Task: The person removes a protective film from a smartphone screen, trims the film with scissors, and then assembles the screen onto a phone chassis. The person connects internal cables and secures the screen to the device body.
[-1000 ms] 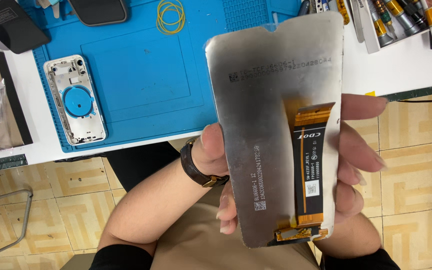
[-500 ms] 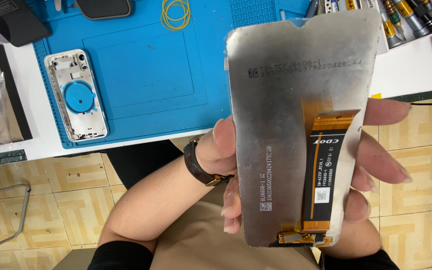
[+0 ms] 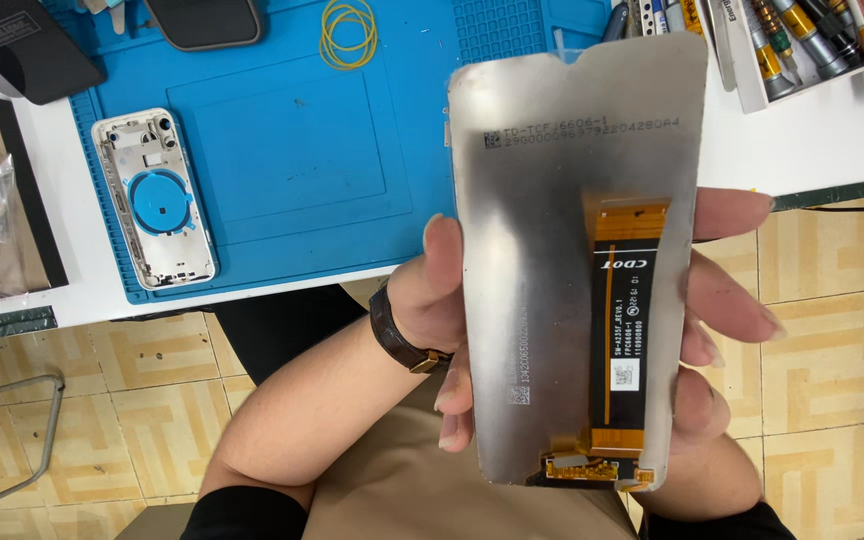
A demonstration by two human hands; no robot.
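Observation:
I hold a phone display panel upright over my lap, its silver back facing me. An orange and black flex cable runs down its right half to a connector at the bottom edge. My left hand, with a dark watch strap on the wrist, grips the panel's left edge, thumb on the front. My right hand supports it from behind on the right, so only the fingers show past the edge.
A blue work mat lies on the white bench. On it are a silver phone frame, yellow rubber bands and a dark phone. Screwdrivers fill a tray at top right. A black box sits at the left, above a tiled floor.
The panel has shifted a little to the right and turned more upright. Both hands keep their grip on it.

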